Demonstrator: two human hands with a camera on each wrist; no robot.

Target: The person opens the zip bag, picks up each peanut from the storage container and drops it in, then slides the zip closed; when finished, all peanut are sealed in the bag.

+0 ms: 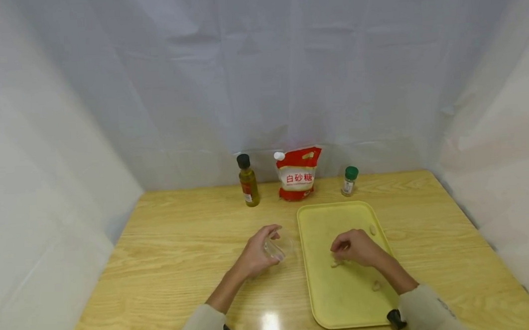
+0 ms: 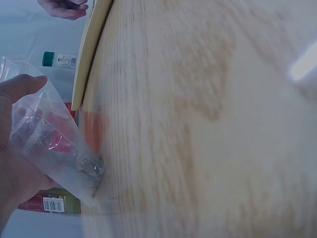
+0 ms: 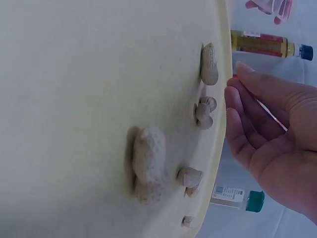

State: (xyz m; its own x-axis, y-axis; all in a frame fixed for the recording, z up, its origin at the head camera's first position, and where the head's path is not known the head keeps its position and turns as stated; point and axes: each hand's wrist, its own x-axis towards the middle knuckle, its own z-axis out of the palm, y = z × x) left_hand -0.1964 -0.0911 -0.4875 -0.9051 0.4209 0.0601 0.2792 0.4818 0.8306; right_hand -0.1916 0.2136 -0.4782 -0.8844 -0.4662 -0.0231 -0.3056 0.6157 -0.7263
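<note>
Peanuts in pale tan shells (image 1: 338, 263) lie scattered on the flat pale yellow plastic tray (image 1: 343, 305), right of centre in the head view. Going left to right there: the left hand (image 1: 256, 255) sits just left of centre on the light wooden table (image 1: 170, 249), its fingers curled round a small clear plastic cup (image 1: 275, 248) that is tipped over, its mouth turned towards the tray. The left wrist view shows the cup (image 2: 49, 148) gripped between thumb and fingers, its narrow base touching or nearly touching the wood, just beside the tray's left rim.

The right hand (image 1: 356, 247) is further right, over the middle of the tray, fingers bent downward with their tips just above one shell. In the right wrist view this hand (image 3: 277, 144) appears loosely cupped at the right edge and seems to hold nothing, though I cannot be sure. The largest peanut (image 3: 148, 163) lies at centre frame, its long axis running up and down the picture, apart from the fingers. Smaller shells (image 3: 204, 113) sit nearer the tray's rim.

So the right hand is much the nearer to the nuts; the cup waits to their left, across the rim.

Along the upper centre of the head view stand a dark green oil bottle (image 1: 248, 181), a red and white sugar pouch (image 1: 297, 174) and a small green-capped spice jar (image 1: 349, 180).
</note>
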